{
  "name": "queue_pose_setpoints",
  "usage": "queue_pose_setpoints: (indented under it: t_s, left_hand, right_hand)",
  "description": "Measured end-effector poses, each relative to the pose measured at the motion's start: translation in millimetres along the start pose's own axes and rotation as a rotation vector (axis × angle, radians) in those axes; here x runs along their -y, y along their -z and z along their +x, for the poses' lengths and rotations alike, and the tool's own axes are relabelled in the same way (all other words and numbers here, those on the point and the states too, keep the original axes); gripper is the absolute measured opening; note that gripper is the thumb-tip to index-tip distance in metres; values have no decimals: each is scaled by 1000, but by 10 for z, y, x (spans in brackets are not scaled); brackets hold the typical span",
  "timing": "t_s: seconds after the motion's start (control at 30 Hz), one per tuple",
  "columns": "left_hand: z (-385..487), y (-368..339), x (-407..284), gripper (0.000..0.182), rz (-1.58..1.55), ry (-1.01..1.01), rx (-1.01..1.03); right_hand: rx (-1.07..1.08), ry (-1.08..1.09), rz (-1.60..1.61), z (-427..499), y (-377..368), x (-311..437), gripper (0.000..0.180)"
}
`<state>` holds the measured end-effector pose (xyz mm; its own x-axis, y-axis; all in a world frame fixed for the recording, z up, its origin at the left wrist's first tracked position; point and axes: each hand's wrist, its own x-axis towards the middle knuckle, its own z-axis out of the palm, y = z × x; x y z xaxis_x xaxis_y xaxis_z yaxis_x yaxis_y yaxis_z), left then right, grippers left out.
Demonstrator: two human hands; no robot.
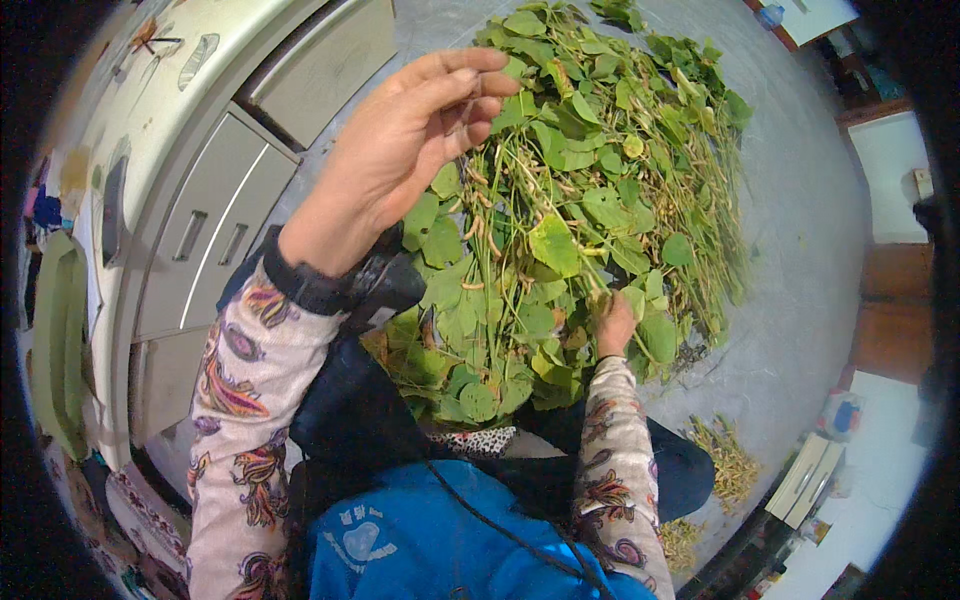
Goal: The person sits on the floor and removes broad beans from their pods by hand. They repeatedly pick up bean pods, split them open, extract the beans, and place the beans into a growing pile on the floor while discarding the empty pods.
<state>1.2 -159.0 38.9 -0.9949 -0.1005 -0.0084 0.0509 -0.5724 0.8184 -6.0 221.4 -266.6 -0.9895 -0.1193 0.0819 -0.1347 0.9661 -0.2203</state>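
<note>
A wide heap of cut bean plants [555, 202] with green and yellowing leaves, thin stems and brownish pods lies on the grey floor before me. My left hand [420, 135] is raised over the heap's left edge, fingers loosely curled and apart, with nothing seen in it. Low on the right side of the heap, my right hand [615, 322] is closed around a plant stem [592, 277]; its fingertips are partly hidden among leaves. Several brown pods [480, 217] hang from the stems between the hands.
Grey cabinets with drawers [217, 217] stand on the left beneath a pale patterned top [135, 82]. Two small piles of picked pods [724, 461] [679, 544] lie at the lower right, beside my knee. Wooden furniture [896, 300] lines the far right.
</note>
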Motion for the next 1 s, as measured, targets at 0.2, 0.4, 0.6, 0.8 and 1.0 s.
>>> queue_pose_setpoints:
  t_s: [0.2,0.4,0.6,0.8,1.0]
  left_hand:
    - [-11,21,-18,25,-49,-78,21]
    - [-111,-11,-185,17,-167,26,-122]
    - [-145,90,-269,17,-194,-49,-29]
    - [-104,155,-213,25,-40,-147,-6]
    - [-54,200,-100,24,-37,-128,3]
  right_hand:
    - [-71,104,27,320,460,488,21]
    - [432,345,527,45,-189,1640,16]
    - [569,-52,327,-322,-971,1845,26]
    - [585,-49,672,-244,-745,1930,19]
    - [466,-390,1296,-164,213,2185,13]
